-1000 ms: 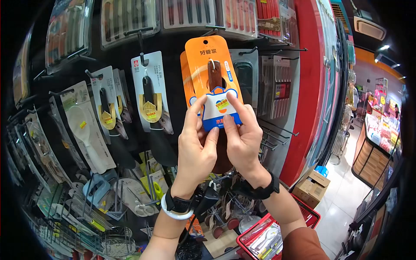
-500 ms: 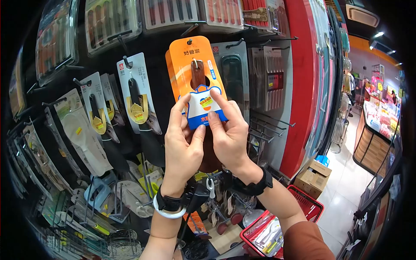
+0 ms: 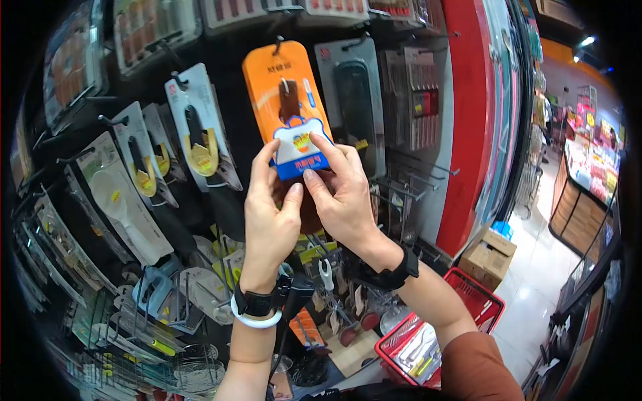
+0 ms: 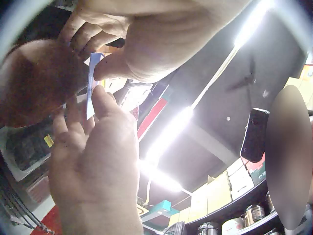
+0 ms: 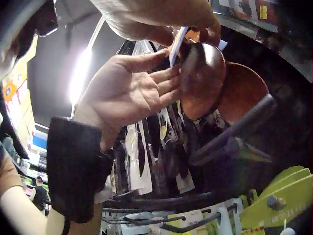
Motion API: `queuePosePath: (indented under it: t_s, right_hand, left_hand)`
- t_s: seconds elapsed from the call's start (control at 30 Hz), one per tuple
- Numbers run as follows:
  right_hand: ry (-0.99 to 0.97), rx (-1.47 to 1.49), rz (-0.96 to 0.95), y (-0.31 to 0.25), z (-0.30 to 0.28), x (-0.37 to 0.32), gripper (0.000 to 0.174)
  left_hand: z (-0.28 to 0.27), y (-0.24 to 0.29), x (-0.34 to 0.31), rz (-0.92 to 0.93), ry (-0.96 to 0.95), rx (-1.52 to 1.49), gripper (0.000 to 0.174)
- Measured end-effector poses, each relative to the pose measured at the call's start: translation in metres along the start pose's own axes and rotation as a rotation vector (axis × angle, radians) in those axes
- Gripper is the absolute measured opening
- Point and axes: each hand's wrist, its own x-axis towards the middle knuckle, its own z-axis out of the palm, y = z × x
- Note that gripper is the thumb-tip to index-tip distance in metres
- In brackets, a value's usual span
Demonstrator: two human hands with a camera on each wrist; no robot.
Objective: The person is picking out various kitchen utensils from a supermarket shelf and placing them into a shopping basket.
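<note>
An orange backing card [image 3: 259, 73] with a white and blue label hangs from a wall hook, a brown wooden handle [image 3: 289, 100] tied to its front. Below the card, the right wrist view shows the glossy oval head of that wooden spoon [image 5: 201, 83], with a second brown head [image 5: 245, 93] behind it. My left hand [image 3: 271, 217] pinches the card's lower left, index finger along its edge. My right hand [image 3: 346, 200] holds the lower right, thumb and index finger on the label.
Carded black-handled utensils [image 3: 200, 144] and a white rice paddle [image 3: 117, 197] hang to the left. A green packaged tray [image 3: 356, 100] hangs to the right. Bare metal hooks [image 3: 421, 167] stick out below it. A red shopping basket [image 3: 491, 307] holding packages stands low right, near a cardboard box [image 3: 488, 257].
The head view has shifted, so the rack, card and hands appear farther left and the card higher. Both hands keep their hold low on the card.
</note>
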Motion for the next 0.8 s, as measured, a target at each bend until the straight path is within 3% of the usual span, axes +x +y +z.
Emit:
queuePosePath:
  t_s: [0.03, 0.1, 0.17, 0.27, 0.33, 0.4, 0.47, 0.5, 0.57, 0.6, 0.63, 0.7, 0.8]
  right_hand:
    - [0.014, -0.019, -0.025, 0.001, -0.005, -0.006, 0.044]
    - [0.041, -0.174, -0.072, -0.005, -0.027, -0.014, 0.046]
    - [0.118, -0.285, -0.097, -0.003, -0.056, -0.023, 0.042]
    - [0.285, -0.363, -0.118, 0.031, -0.116, -0.050, 0.035]
    - [0.374, -0.514, 0.002, 0.062, -0.166, -0.092, 0.035]
    - [0.359, -0.729, 0.254, 0.086, -0.221, -0.149, 0.034]
    - [0.302, -0.874, 0.601, 0.123, -0.278, -0.227, 0.036]
    - [0.171, -1.126, 0.739, 0.134, -0.300, -0.270, 0.041]
    - [0.119, -1.129, 1.089, 0.163, -0.331, -0.366, 0.046]
    - [0.118, -0.929, 1.452, 0.133, -0.323, -0.364, 0.046]
    - [-0.004, -0.931, 1.673, 0.141, -0.335, -0.406, 0.045]
    - [-0.067, -0.869, 1.850, 0.163, -0.355, -0.512, 0.043]
    - [-0.149, -0.855, 2.146, 0.136, -0.339, -0.543, 0.043]
  left_hand:
    - [-0.001, -0.003, -0.005, 0.007, 0.003, 0.015, 0.056]
    - [-0.003, -0.002, -0.024, 0.058, 0.061, 0.387, 0.058]
    - [0.001, -0.003, -0.048, 0.113, 0.070, 0.569, 0.057]
    - [0.016, -0.010, -0.094, 0.122, 0.091, 0.506, 0.053]
    - [0.021, -0.026, -0.129, 0.120, 0.059, 0.472, 0.051]
    - [0.025, -0.039, -0.158, 0.130, -0.018, 0.431, 0.049]
    - [0.035, -0.053, -0.182, 0.020, -0.172, 0.411, 0.049]
    - [0.040, -0.059, -0.191, -0.036, -0.259, 0.410, 0.049]
    - [0.049, -0.073, -0.204, -0.214, -0.392, 0.352, 0.048]
    - [0.056, -0.079, -0.210, -0.265, -0.446, 0.345, 0.048]
    - [0.061, -0.083, -0.214, -0.315, -0.499, 0.338, 0.048]
    - [0.071, -0.091, -0.223, -0.411, -0.592, 0.327, 0.045]
    - [0.088, -0.098, -0.235, -0.481, -0.681, 0.378, 0.045]
